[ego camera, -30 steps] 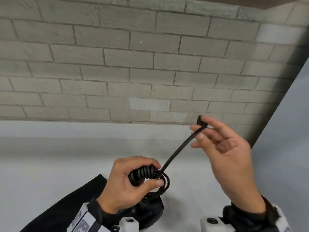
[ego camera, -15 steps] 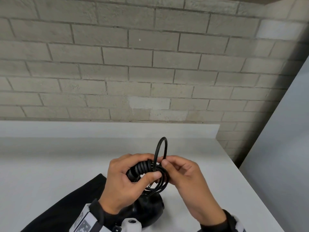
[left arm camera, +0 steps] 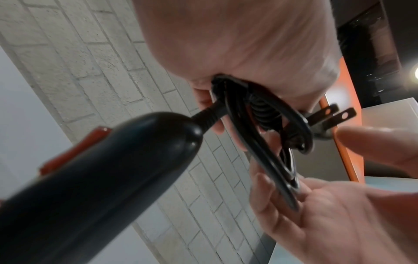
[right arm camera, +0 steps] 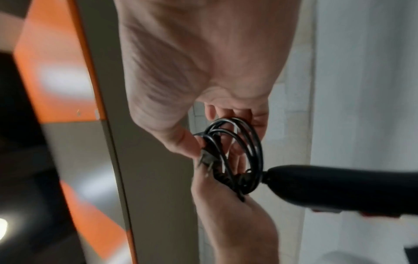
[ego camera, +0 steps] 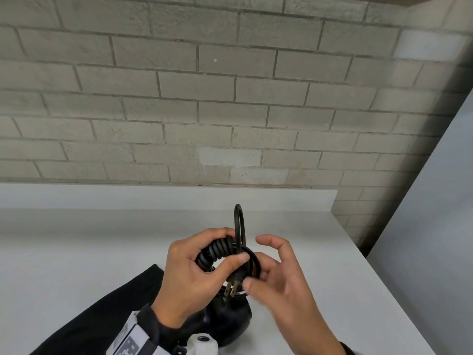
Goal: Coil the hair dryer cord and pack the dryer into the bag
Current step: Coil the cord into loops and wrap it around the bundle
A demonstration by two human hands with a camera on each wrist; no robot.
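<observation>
The left hand (ego camera: pixel 194 275) grips the coiled black cord (ego camera: pixel 225 249) of the hair dryer (ego camera: pixel 225 321), fingers curled over the tight wraps and the thumb pressed against the loose loops below them. The dryer hangs under that hand, just above the white table (ego camera: pixel 76 252), its handle reaching back toward the left wrist; the left wrist view shows the handle end (left arm camera: pixel 126 160) with the cord's ribbed collar running up into the fist. One loop of cord (ego camera: pixel 239 224) stands upright above the left fingers.

A second ago the right hand (ego camera: pixel 279 285) held the plug end out and up to the right, with the cord stretched taut from the coil. Half a second ago it had come in against the coil, pinching the cord there. Now the two-pronged plug (ego camera: pixel 233 288) pokes out through the loops toward the person, and the right hand has loosened: its fingers are spread and only lightly bent behind the loops, with the thumb beside the plug. The right wrist view shows the thumb tip (right arm camera: pixel 190 144) touching the plug body, but the blur hides whether it pinches it, so the hand's grasp cannot be told.

A black bag (ego camera: pixel 102 316) lies on the table under the left forearm, with the dryer outside it.
</observation>
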